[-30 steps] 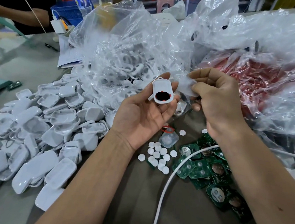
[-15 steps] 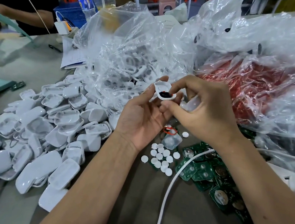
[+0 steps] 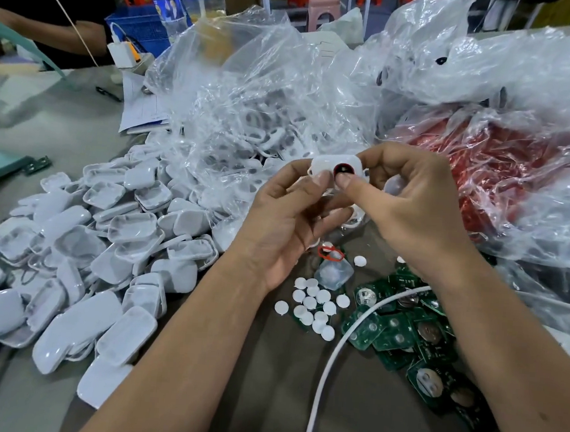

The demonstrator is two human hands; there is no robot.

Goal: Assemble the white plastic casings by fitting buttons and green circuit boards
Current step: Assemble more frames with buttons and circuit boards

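Had white casing (image 3: 332, 163) pinched up between both hands, above table middle. My left hand (image 3: 286, 222) gripped it from left, thumb on front; right hand (image 3: 410, 205) curled round right side, thumb pressed at dark round hole. Loose casing pile (image 3: 79, 251) left, white buttons (image 3: 314, 308) and green boards (image 3: 400, 330) below hands. White cable (image 3: 331, 352) ran over boards. Clear bags (image 3: 251, 111) crowded behind, red-filled bag (image 3: 505, 171) right.

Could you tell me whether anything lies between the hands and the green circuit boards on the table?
Partly. A white cable runs across the green circuit boards, over their left edge. Both the left hand and right hand hold a white casing above the table; otherwise nothing visible blocks the way down.
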